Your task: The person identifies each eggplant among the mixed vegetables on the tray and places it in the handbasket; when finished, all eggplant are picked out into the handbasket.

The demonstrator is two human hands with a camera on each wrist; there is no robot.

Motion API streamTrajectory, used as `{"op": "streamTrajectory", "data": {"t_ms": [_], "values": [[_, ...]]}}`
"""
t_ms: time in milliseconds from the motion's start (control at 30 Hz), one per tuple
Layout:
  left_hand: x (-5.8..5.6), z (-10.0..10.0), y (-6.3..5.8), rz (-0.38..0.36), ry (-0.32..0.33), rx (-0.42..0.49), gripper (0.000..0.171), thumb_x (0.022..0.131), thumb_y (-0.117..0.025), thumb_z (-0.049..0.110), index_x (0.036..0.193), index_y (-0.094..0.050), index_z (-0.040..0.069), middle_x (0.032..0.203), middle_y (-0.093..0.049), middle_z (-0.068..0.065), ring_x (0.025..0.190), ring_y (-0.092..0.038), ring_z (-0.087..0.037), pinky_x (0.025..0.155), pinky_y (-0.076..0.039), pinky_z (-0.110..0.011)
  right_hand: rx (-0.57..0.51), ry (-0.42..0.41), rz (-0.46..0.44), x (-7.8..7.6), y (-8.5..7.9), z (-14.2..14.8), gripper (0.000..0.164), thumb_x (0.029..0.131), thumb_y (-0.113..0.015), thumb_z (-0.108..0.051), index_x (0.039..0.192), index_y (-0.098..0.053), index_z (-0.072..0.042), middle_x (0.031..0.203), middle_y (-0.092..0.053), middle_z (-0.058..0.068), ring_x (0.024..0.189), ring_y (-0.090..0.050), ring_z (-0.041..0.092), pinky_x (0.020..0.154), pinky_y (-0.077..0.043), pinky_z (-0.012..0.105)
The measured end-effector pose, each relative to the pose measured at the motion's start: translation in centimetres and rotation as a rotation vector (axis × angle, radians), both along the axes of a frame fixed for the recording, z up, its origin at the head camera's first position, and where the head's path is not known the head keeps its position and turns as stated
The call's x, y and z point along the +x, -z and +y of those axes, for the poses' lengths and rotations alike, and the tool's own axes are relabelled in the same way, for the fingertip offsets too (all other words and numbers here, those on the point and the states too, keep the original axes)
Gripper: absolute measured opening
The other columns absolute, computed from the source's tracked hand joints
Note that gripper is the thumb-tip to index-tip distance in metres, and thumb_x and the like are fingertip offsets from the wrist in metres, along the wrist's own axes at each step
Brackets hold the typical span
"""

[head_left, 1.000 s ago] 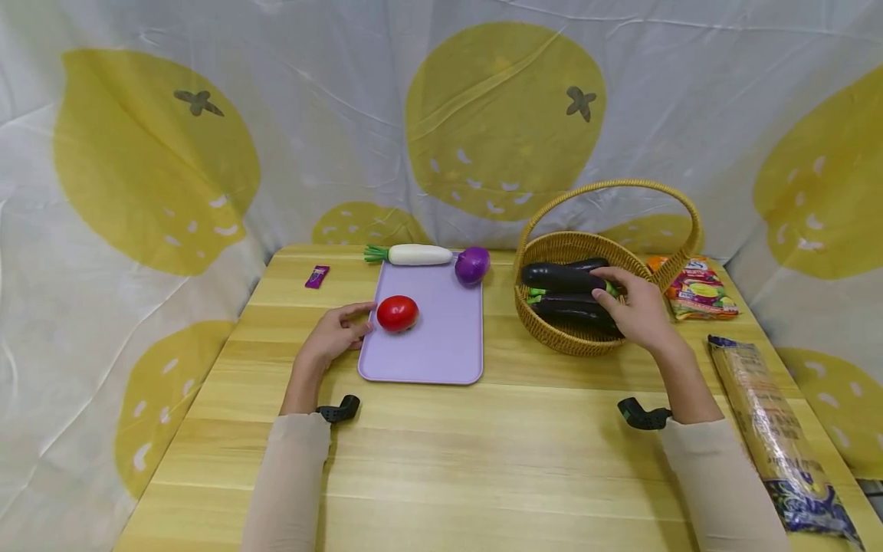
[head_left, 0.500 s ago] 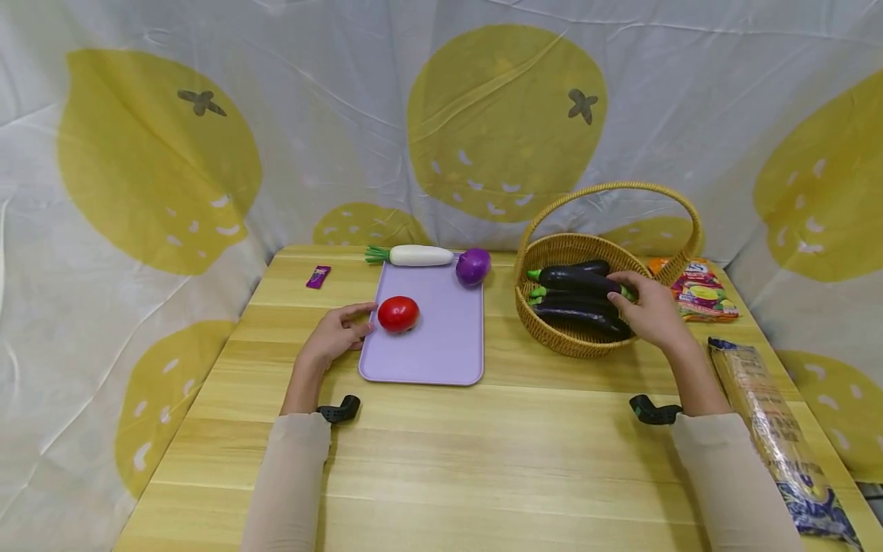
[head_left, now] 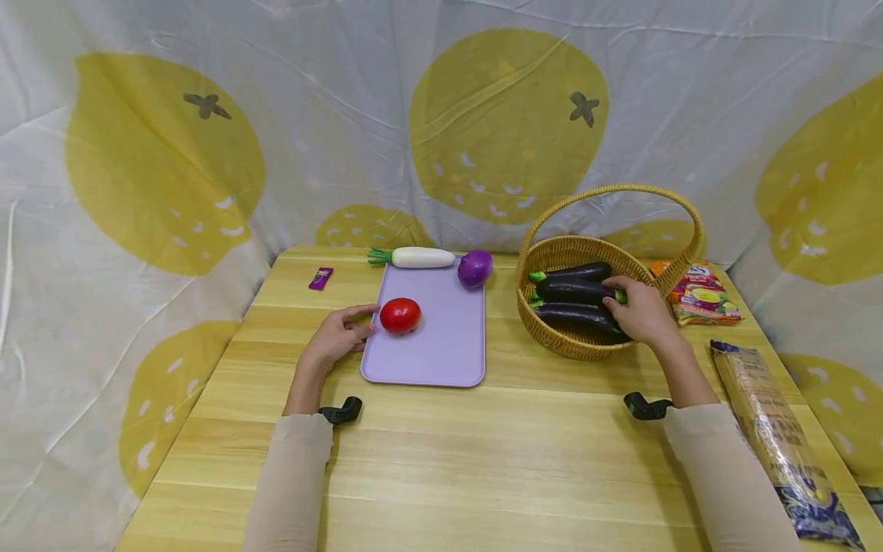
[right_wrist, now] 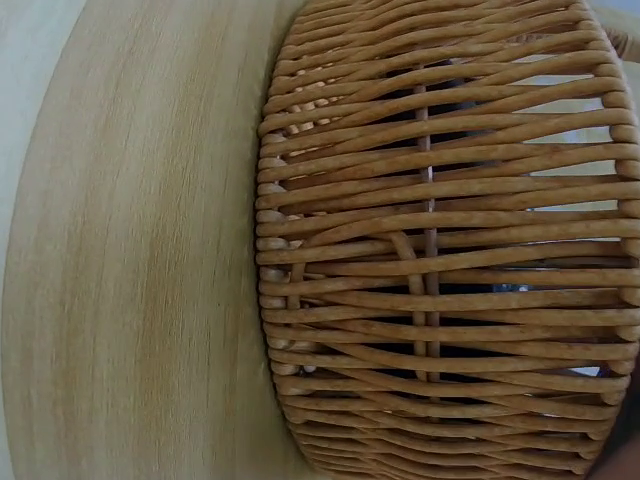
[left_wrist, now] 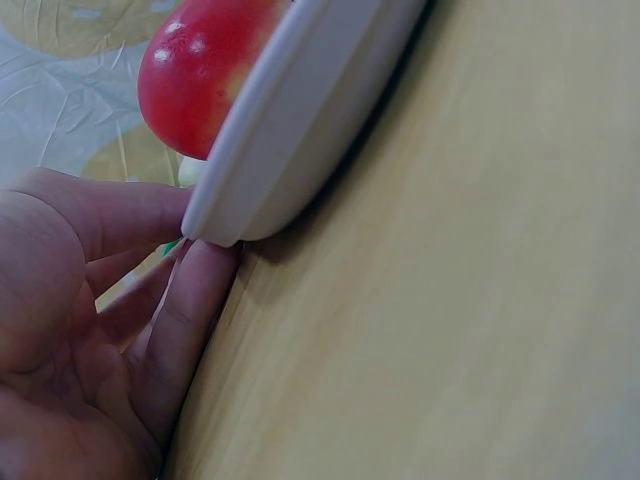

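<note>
My right hand (head_left: 641, 307) reaches into the wicker basket (head_left: 562, 346) and pinches an eggplant (head_left: 571, 289) near its green stem end. That eggplant lies between two others, one behind (head_left: 579, 271) and one in front (head_left: 579, 314). The right wrist view is mostly basket wall (right_wrist: 450, 210), which hides the fingers. At the left edge of the lilac tray (head_left: 448, 345), my left hand (head_left: 336, 335) grips the rim, with digits above and below it in the left wrist view. A red tomato (head_left: 400, 315) sits on the tray close to those fingertips.
A white radish (head_left: 422, 257) and a purple onion (head_left: 474, 268) lie along the tray's far edge. Left of them is a small purple packet (head_left: 320, 278). A colourful snack bag (head_left: 700, 293) and a long clear package (head_left: 776, 429) flank the basket's right. The basket handle (head_left: 621, 188) arches overhead.
The right hand has lowered its eggplant from above the others to between them, shifting right and then slightly back left. The left hand keeps its place at the tray.
</note>
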State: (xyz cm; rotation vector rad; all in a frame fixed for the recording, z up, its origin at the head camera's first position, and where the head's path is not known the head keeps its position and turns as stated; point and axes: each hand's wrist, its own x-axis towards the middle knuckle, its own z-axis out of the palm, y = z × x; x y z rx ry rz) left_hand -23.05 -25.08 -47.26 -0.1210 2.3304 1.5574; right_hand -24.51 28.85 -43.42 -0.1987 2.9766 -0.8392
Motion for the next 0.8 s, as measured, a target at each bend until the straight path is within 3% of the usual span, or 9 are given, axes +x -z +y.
{"op": "streamTrajectory", "data": {"t_ms": [133,267,500,633,800], "values": [[-0.6,-0.5,1.6,0.018,-0.004,0.001,0.050,0.101,-0.065,0.012,0.149,-0.056,0.020,0.129,-0.058,-0.017,0.094,-0.055,-0.023,0.076,-0.061,-0.026,0.020,0.008,-0.012,-0.3,0.1,0.1,0.044,0.107,-0.055,-0.023,0.146,-0.052,-0.004,0.148,-0.052,0.029,0.130,-0.051,0.053,0.099,-0.045,0.067],[-0.8,-0.7,2.3,0.036,-0.007,-0.004,0.048,0.100,-0.067,0.016,0.147,-0.058,0.023,0.127,-0.059,-0.015,0.095,-0.056,-0.022,0.076,-0.060,-0.024,0.020,0.012,0.003,-0.2,0.2,0.1,0.049,0.105,-0.058,-0.023,0.148,-0.050,-0.001,0.149,-0.051,0.030,0.135,-0.045,0.054,0.107,-0.039,0.069],[-0.8,-0.7,2.2,0.050,-0.012,-0.005,0.047,0.100,-0.068,0.016,0.146,-0.060,0.023,0.119,-0.059,-0.014,0.092,-0.056,-0.022,0.075,-0.060,-0.024,-0.002,0.011,0.018,0.0,0.1,-0.1,0.054,0.105,-0.059,-0.028,0.149,-0.047,0.000,0.149,-0.050,0.031,0.136,-0.044,0.054,0.109,-0.037,0.070],[-0.7,-0.5,1.8,0.031,-0.006,0.004,0.049,0.101,-0.067,0.015,0.149,-0.057,0.021,0.121,-0.058,-0.014,0.092,-0.054,-0.022,0.074,-0.060,-0.024,-0.019,0.016,0.016,0.2,0.1,-0.1,0.056,0.106,-0.056,-0.034,0.150,-0.045,0.000,0.150,-0.049,0.030,0.136,-0.044,0.053,0.108,-0.038,0.069],[-0.8,-0.4,1.6,0.060,0.007,-0.041,0.049,0.101,-0.067,0.018,0.148,-0.057,0.022,0.126,-0.059,-0.015,0.088,-0.053,-0.023,0.072,-0.058,-0.024,-0.034,0.005,0.046,0.3,0.3,0.2,0.058,0.108,-0.052,-0.037,0.151,-0.044,0.001,0.150,-0.049,0.029,0.134,-0.047,0.051,0.107,-0.040,0.068]]}}
